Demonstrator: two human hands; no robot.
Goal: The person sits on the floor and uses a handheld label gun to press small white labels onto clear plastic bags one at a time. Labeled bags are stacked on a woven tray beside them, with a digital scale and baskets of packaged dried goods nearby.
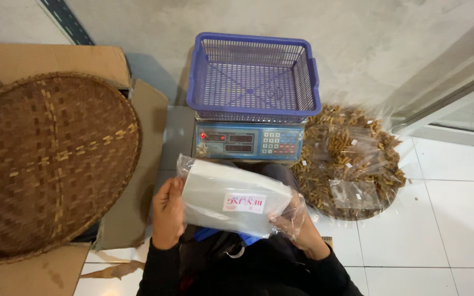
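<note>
Clear plastic bag pack (pixel 231 198), white-labelled, crinkled

We note a clear plastic bag pack (pixel 231 197), white label (pixel 244 203) with red print, held before the scale's two red-lit screens (pixel 229 142).

1. Low in the centre of the frame, the left hand (pixel 167 219) and the right hand (pixel 297 226) grip opposite ends of a pack of clear plastic bags (pixel 231 197) with a white label.
2. Just above it sits a digital weighing scale (pixel 248 141), carrying a blue plastic basket (pixel 253 77).
3. At the left lies a round woven bamboo tray (pixel 45 164) on flattened cardboard (pixel 138 181).
4. At the right, a heap of small filled snack bags (pixel 352 159) rests on the white tiled floor (pixel 445 230).
</note>
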